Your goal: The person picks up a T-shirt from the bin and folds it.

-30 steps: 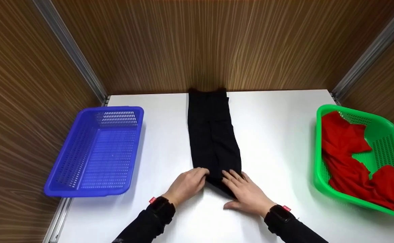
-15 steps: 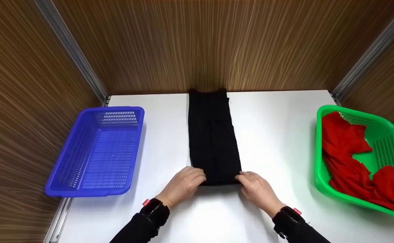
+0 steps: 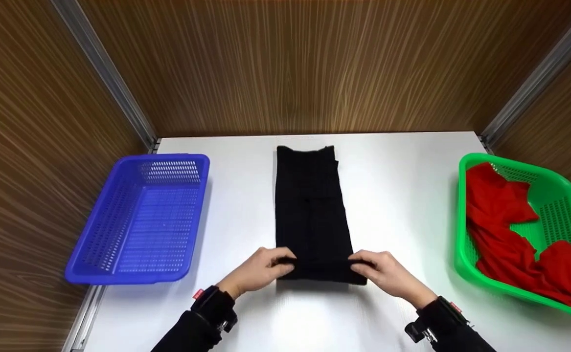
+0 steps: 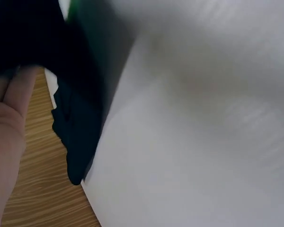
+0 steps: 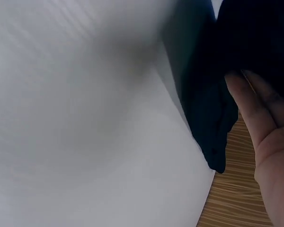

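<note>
A folded black garment (image 3: 309,210) lies lengthwise on the white table in the head view. What kind of garment it is cannot be told. My left hand (image 3: 258,271) pinches its near left corner between thumb and fingers. At the near right corner, my right hand (image 3: 390,274) has the same kind of pinch. The near end is raised a little, with a strip hanging below the fingers. In the left wrist view, dark cloth (image 4: 78,127) hides the fingertips of the hand (image 4: 9,113). The right wrist view has cloth (image 5: 208,113) over the other hand's fingertips (image 5: 234,80).
A blue basket (image 3: 198,210) with nothing in it stands at the left of the table (image 3: 402,195). On the right, a green basket (image 3: 463,215) holds red cloth (image 3: 500,230). Wood-grain panels (image 3: 285,68) enclose the back and sides.
My right hand has gone from lying on the cloth to pinching its right corner. The garment has slid toward me, away from the back panel, and its near end has risen.
</note>
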A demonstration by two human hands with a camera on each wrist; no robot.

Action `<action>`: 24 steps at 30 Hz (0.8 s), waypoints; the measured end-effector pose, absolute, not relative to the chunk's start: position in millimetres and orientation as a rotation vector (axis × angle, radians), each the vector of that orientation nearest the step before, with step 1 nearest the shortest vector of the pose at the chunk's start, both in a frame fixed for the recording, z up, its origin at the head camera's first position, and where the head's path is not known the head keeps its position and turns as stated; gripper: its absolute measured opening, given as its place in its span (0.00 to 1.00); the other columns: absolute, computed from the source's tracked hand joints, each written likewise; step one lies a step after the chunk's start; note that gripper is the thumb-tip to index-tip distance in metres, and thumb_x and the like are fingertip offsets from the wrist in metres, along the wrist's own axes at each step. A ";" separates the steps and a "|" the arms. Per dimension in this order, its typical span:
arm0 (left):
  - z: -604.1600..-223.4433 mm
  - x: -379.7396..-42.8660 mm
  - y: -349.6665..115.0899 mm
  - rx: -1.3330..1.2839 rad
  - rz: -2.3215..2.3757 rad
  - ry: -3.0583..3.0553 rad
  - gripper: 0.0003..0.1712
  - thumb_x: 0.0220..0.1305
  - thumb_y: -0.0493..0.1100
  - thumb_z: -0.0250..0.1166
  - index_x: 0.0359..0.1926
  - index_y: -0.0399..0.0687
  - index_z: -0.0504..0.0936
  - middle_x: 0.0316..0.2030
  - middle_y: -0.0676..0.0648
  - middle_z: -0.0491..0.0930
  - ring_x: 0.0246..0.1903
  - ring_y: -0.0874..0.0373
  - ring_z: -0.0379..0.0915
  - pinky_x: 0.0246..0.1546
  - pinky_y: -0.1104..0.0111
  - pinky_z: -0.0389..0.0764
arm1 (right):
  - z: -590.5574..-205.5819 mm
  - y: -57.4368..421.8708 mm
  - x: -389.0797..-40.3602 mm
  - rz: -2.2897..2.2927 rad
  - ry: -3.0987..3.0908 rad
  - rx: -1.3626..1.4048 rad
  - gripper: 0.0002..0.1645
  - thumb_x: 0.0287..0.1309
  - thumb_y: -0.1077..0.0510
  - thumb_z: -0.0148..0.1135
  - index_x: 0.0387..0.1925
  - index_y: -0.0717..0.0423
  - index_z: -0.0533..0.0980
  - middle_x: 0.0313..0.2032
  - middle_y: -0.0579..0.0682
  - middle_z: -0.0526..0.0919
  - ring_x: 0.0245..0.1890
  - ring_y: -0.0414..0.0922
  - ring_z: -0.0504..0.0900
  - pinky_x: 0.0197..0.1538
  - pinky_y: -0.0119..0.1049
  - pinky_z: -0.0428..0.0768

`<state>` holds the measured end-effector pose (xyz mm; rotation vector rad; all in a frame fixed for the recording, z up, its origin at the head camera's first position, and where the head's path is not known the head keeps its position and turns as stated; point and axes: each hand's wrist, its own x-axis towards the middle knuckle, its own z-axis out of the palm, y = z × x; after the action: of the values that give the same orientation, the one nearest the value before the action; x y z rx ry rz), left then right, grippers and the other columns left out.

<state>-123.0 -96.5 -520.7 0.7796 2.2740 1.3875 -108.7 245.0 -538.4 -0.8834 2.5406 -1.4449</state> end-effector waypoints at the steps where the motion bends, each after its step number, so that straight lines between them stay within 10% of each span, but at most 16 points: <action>1: -519.1 -123.6 -96.3 0.734 1.415 2.227 0.10 0.74 0.44 0.62 0.50 0.48 0.84 0.24 0.55 0.77 0.22 0.68 0.68 0.27 0.73 0.74 | -534.9 244.6 -109.3 -1.461 2.491 -0.828 0.08 0.70 0.63 0.62 0.46 0.55 0.83 0.38 0.48 0.88 0.34 0.33 0.81 0.36 0.30 0.81; 7: -518.0 -129.5 -94.3 0.568 1.550 2.070 0.14 0.77 0.44 0.57 0.57 0.48 0.81 0.34 0.51 0.83 0.30 0.61 0.78 0.29 0.52 0.86 | -524.0 239.0 -122.4 -1.486 2.339 -0.511 0.11 0.73 0.58 0.59 0.50 0.56 0.82 0.37 0.50 0.83 0.25 0.37 0.77 0.26 0.33 0.79; 13: -524.9 -147.9 -83.0 0.429 1.575 2.300 0.17 0.75 0.40 0.58 0.61 0.48 0.81 0.47 0.45 0.85 0.37 0.60 0.77 0.41 0.63 0.82 | -531.1 228.2 -152.4 -1.437 2.653 -0.426 0.10 0.68 0.57 0.66 0.47 0.55 0.84 0.40 0.49 0.87 0.34 0.37 0.79 0.39 0.31 0.78; 24: -542.9 -190.2 -62.7 0.216 1.501 2.557 0.16 0.71 0.33 0.61 0.58 0.41 0.82 0.59 0.40 0.81 0.62 0.46 0.75 0.65 0.52 0.73 | -554.5 211.8 -198.7 -1.211 2.916 -0.363 0.08 0.65 0.63 0.66 0.44 0.63 0.83 0.44 0.60 0.88 0.46 0.56 0.85 0.51 0.53 0.80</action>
<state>-190.2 -62.7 -542.9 0.2162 2.5567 1.5012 -198.7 211.8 -554.5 -0.3627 2.9159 -1.2110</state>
